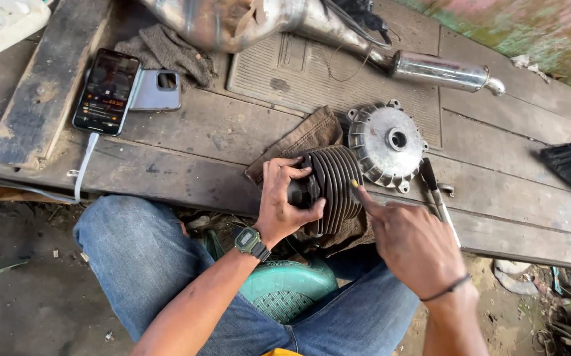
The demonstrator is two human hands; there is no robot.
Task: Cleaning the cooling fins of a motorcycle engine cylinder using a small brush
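Left hand grips 1 finned cylinder at surface's near edge, right hand half-closed w/ forefinger touching its fins; beyond: 1 hub, 2 phones, 1 exhaust pipe.

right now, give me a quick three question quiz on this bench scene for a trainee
1. Which hand grips the finned cylinder?
2. True or false: the round metal hub lies on the plank bench beside the finned cylinder.
3. What lies to the left on the bench: A) two phones, B) a hammer, C) a helmet?

Key
1. The left hand; the right hand only points a finger at the fins.
2. True.
3. A: a phone with a lit screen and a face-down phone lie side by side.
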